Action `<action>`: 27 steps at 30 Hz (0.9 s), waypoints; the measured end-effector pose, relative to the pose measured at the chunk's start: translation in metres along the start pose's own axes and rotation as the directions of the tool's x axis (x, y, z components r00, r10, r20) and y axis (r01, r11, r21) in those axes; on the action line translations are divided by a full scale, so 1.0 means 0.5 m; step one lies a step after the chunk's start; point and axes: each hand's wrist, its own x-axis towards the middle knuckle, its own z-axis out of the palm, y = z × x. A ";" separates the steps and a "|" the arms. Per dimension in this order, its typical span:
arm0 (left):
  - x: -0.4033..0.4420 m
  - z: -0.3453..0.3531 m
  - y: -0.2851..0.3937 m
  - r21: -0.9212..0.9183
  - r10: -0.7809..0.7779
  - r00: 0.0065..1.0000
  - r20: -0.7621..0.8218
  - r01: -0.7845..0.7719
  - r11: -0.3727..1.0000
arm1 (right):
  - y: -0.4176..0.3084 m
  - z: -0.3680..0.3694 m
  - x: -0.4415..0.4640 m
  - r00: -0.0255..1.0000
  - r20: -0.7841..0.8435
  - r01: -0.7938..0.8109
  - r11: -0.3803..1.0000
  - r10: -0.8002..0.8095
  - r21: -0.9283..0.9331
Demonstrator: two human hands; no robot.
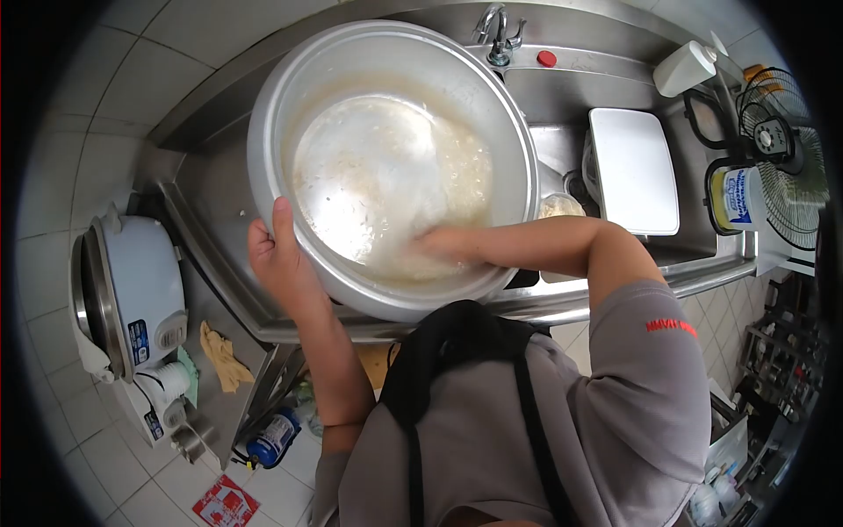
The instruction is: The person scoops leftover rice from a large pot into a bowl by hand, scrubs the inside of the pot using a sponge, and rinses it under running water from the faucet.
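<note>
A large silver metal pot (263, 167) is tilted over the sink, its mouth facing me. Cloudy water (461, 167) with small pale bits lies along its right and lower inside. My left hand (283, 263) grips the pot at its lower left edge, thumb pointing up along the outside; the other fingers are partly hidden. Reaching over the right rim, my right hand (446, 246) is inside the pot, low in the water. Its fingers are smeared by motion, so whether they hold anything is unclear.
A steel sink (562, 88) has a faucet (500, 39) behind it and a red cap (546, 59) beside that. A white lid or tray (637, 171) rests on the right. Further right are a white bottle (685, 68) and a fan (777, 140). Left stands a rice cooker (145, 290) near yellow gloves (224, 356).
</note>
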 end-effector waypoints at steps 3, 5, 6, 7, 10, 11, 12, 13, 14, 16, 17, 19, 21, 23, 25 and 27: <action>-0.001 0.002 -0.002 -0.026 0.007 1.000 -0.007 -0.007 1.000 | -0.073 0.065 -0.032 0.989 -0.073 -0.109 0.960 0.132 0.256; 0.000 0.000 -0.003 -0.021 0.015 1.000 -0.001 -0.015 1.000 | -0.081 0.092 -0.011 0.992 -0.091 -0.046 0.935 0.083 0.352; 0.000 -0.002 -0.003 -0.017 0.018 1.000 0.004 -0.018 1.000 | -0.086 0.102 -0.001 0.993 -0.102 -0.013 0.917 0.059 0.400; 0.001 -0.003 -0.005 -0.022 0.020 1.000 0.011 -0.020 1.000 | -0.094 0.108 0.010 0.990 -0.068 -0.076 0.868 0.126 0.490; 0.001 -0.004 -0.005 -0.030 0.022 0.999 0.024 -0.021 0.999 | -0.128 0.117 0.016 0.983 0.054 -0.158 0.669 0.174 0.726; 0.000 -0.002 -0.003 -0.028 0.021 1.000 0.023 -0.020 0.999 | -0.132 0.119 0.017 0.992 0.080 -0.123 0.592 0.099 0.797; -0.001 0.001 -0.001 -0.027 0.021 1.000 0.022 -0.020 0.999 | -0.135 0.118 0.017 0.995 0.097 -0.094 0.505 0.020 0.858; 0.000 0.000 -0.002 -0.019 0.021 1.000 0.019 -0.021 1.000 | -0.134 0.107 0.012 0.991 0.121 -0.081 0.480 -0.053 0.873; 0.001 -0.001 -0.003 -0.013 0.023 1.000 0.016 -0.023 1.000 | -0.133 0.087 0.004 0.982 0.142 -0.069 0.455 -0.127 0.888; 0.004 -0.002 -0.002 0.000 0.020 1.000 0.010 -0.020 1.000 | -0.144 0.058 -0.002 0.985 0.087 -0.018 0.421 -0.147 0.907; 0.005 -0.002 -0.002 0.008 0.014 1.000 0.007 -0.014 1.000 | -0.150 0.037 -0.017 0.983 0.069 0.004 0.395 -0.172 0.919; 0.001 -0.002 -0.001 0.040 0.004 1.000 0.003 -0.004 0.999 | -0.139 0.005 -0.014 0.995 -0.036 0.072 0.392 -0.098 0.917; 0.002 0.003 0.002 0.082 0.009 1.000 0.001 -0.009 0.997 | -0.117 -0.020 -0.017 0.990 -0.119 0.139 0.415 -0.074 0.899; 0.007 0.000 -0.004 0.034 -0.002 1.000 0.010 0.001 0.999 | -0.087 -0.042 -0.008 0.982 -0.175 0.188 0.425 -0.069 0.886; 0.007 -0.002 -0.006 0.022 -0.008 1.000 0.018 0.008 1.000 | -0.057 -0.058 0.007 0.974 -0.212 0.228 0.411 -0.084 0.883; 0.007 -0.001 -0.004 0.031 -0.005 1.000 0.015 0.005 1.000 | -0.050 -0.069 -0.002 0.977 -0.199 0.214 0.399 -0.079 0.892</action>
